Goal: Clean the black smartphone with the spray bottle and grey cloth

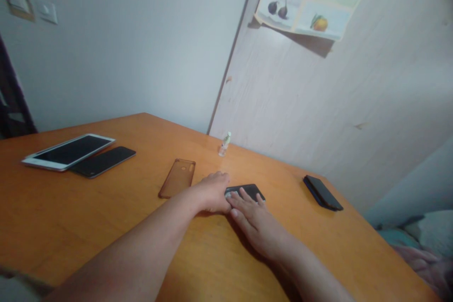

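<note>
Lying under both hands' fingertips (235, 197), the black phone (252, 191).

Both hands (233, 205) flat, fingertips touching.

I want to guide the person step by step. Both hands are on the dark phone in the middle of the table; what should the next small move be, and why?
Probably lift the dark phone slightly off the table. The left hand is at its near end and the right hand lies flat over it, so neither clearly grips it yet.

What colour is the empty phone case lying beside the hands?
Translucent brown phone case, clearest in the head view.
</note>
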{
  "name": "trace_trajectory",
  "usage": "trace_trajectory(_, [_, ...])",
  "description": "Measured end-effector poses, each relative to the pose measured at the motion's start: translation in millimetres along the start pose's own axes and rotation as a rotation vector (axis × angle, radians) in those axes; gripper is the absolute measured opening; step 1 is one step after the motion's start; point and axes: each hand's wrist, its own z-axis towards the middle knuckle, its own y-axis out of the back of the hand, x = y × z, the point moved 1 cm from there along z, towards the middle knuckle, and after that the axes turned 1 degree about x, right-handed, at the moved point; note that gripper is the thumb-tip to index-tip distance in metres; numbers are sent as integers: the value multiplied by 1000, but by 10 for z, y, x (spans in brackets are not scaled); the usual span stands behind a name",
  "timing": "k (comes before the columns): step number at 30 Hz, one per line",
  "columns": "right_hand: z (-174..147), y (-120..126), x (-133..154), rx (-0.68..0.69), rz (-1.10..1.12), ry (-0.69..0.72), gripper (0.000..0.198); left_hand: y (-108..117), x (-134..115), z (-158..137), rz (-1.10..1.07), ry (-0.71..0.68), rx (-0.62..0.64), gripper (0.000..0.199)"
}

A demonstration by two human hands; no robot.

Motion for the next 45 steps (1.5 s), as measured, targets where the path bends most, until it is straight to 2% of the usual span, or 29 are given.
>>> trace_trajectory(1, [15, 2, -14, -13, -5, -16, 50, 4, -6, -4, -5, 5, 8, 55])
trace_trajectory(6, [72, 14, -245, -137, -92, -279, 51, 15, -50, -12, -22, 11, 49, 66])
trace_trajectory(7, [73, 8, -237, -135, -88, -269, 51, 12, -55, -13, -22, 10, 48, 68])
trace_trajectory(9, [72, -6, -150, -101, -57, -163, 51, 2, -61, -16, -18, 8, 38, 67])
trace_trajectory(12, [86, -14, -22, -40, -11, -7, 50, -6, -68, -23, -17, 5, 25, 57])
trace_trajectory(14, [110, -5, -41, -49, -15, -49, 50, -8, -70, -25, -23, 13, 24, 55])
trace_trajectory(17, [137, 5, -135, -117, -48, -212, 51, -25, -60, -17, -27, 28, 28, 65])
trace_trajectory(18, [140, 2, -141, -124, -48, -226, 51, -36, -52, -12, -31, 28, 25, 68])
trace_trajectory(22, [156, -18, -34, -58, 19, -35, 50, -86, -18, 8, -57, 17, 3, 67])
trace_trajectory(24, [185, -1, -44, -66, 23, -16, 50, -92, -10, 9, -52, 14, 2, 69])
trace_trajectory(29, [227, 74, -391, -173, -62, -333, 51, -61, -21, 5, -26, 17, 12, 81])
trace_trajectory(31, [201, 68, -424, -193, -83, -383, 52, -60, -22, 10, -24, 20, 11, 82])
trace_trajectory(33, [170, 34, -326, -177, -65, -309, 52, -70, -17, 17, -19, 21, 10, 81])
trace_trajectory(36, [154, -14, -111, -111, 21, -78, 51, -82, -4, 24, -13, 10, 4, 73])
trace_trajectory(38, [172, -7, -83, -97, 45, -34, 51, -79, 3, 25, -12, -4, 11, 68])
trace_trajectory(43, [209, 56, -306, -168, -20, -380, 55, -66, 12, 22, 0, -4, 23, 77])
trace_trajectory(45, [194, 43, -263, -150, -16, -326, 56, -69, 12, 20, -6, -10, 17, 73])
